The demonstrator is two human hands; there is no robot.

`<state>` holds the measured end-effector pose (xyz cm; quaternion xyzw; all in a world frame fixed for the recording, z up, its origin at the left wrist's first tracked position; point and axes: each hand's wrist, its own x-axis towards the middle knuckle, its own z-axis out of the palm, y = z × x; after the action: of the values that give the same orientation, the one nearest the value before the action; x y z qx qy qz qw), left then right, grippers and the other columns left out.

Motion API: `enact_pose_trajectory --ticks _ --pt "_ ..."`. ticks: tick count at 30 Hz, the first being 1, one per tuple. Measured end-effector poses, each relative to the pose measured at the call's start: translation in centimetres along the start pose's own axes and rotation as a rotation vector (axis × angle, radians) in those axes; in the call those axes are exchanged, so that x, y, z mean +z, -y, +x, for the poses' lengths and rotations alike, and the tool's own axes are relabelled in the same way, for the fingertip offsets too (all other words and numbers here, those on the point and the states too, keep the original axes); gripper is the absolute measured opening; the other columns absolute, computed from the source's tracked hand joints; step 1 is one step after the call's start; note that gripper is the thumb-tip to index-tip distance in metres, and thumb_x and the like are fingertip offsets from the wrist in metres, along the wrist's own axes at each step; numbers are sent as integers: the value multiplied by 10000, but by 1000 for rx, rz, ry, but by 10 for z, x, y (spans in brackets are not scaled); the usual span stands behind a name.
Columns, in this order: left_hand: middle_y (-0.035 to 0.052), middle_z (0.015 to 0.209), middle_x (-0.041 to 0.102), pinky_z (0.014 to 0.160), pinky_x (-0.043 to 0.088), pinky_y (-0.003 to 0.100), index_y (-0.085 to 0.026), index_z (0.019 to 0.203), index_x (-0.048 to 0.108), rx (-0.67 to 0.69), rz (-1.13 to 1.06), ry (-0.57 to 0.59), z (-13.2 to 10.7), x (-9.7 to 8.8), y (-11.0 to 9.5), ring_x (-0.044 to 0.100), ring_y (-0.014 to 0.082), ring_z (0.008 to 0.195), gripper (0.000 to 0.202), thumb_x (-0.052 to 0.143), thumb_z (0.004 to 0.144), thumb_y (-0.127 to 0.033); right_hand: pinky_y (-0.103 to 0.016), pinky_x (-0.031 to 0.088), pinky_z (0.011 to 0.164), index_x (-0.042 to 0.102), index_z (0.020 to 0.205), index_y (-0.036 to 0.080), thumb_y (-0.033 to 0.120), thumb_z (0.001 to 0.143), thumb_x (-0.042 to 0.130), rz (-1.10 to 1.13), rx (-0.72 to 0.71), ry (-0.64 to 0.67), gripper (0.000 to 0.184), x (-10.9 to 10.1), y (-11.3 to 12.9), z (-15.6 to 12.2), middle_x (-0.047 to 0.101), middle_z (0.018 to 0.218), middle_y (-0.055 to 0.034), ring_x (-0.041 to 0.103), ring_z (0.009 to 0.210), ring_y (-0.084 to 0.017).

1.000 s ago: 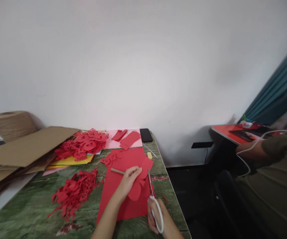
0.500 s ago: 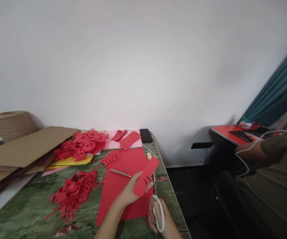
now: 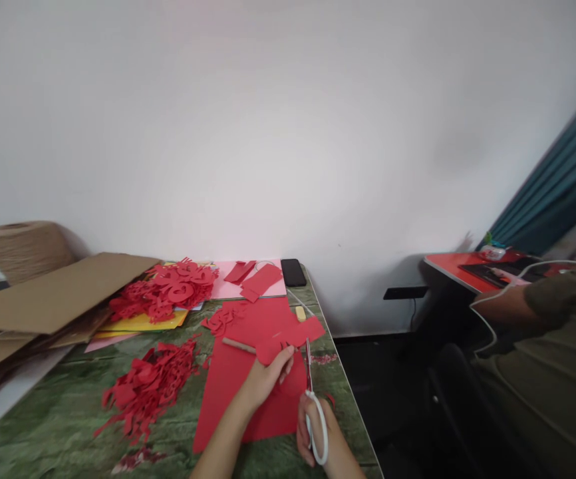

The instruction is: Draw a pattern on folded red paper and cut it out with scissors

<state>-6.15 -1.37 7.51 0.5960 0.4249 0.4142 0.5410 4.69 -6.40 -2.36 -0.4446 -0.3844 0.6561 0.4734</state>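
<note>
My left hand (image 3: 267, 379) pinches a red paper cutout (image 3: 292, 334) and holds it just above a large red sheet (image 3: 248, 392) on the green table (image 3: 68, 426). My right hand (image 3: 318, 432) grips white-handled scissors (image 3: 312, 406), their blades pointing up at the cutout's lower edge. A brown craft knife (image 3: 238, 344) lies on the red sheet to the left of my left hand.
Heaps of red paper scraps (image 3: 148, 386) and cut shapes (image 3: 168, 289) lie to the left, with cardboard (image 3: 53, 299), a twine roll (image 3: 21, 249), a pink sheet (image 3: 233, 283) and a black phone (image 3: 292, 271). Another person's arm (image 3: 507, 309) rests at a red desk (image 3: 455, 263) on the right.
My left hand lifted the cutout off the sheet and turned it, so that it now spreads wider to the right. The scissors shifted slightly right and stay at its edge.
</note>
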Motion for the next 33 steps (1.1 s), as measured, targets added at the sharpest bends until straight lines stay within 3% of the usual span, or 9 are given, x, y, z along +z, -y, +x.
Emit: enact_pose_trajectory --ticks 6,9,11,13,17,33 --pt "-43 512 461 438 312 211 -167 703 563 -13 -169 -24 2 0 3 391 85 417 379 446 756 -524 -370 489 735 510 1093 155 304 847 501 -4 -24 -12 288 0 2 -3 555 1073 -63 573 880 -177" --pt "-42 496 463 441 323 212 -166 679 557 -18 -187 -28 3 0 5 394 81 400 408 417 766 -539 -243 459 455 594 851 135 545 787 457 -7 -32 -20 437 0 2 -4 600 671 -27 587 573 -147" --pt "-44 493 462 430 318 210 -162 697 565 -16 -184 -45 5 0 8 393 80 394 405 425 764 -537 -193 319 304 579 669 155 710 682 407 -10 -34 -24 581 1 2 -4 463 414 25 492 369 -122" --pt "-47 490 458 415 310 205 -160 715 575 -19 -163 -81 6 -1 10 390 81 396 386 466 747 -529 -180 230 266 539 584 175 770 619 386 -16 -34 -27 615 2 4 -5 345 321 62 389 273 -94" --pt "-43 487 465 424 327 203 -156 669 586 -29 -118 -118 7 -1 10 399 84 411 383 505 720 -527 -176 190 265 497 535 186 765 617 390 -30 -29 -32 595 4 9 -7 283 282 80 290 230 -65" --pt "-50 469 452 433 326 212 -151 674 604 -41 -85 -86 4 1 3 399 88 405 396 502 721 -531 -183 157 273 346 371 205 752 661 302 -30 -9 -28 621 2 9 -4 271 244 53 284 211 -64"
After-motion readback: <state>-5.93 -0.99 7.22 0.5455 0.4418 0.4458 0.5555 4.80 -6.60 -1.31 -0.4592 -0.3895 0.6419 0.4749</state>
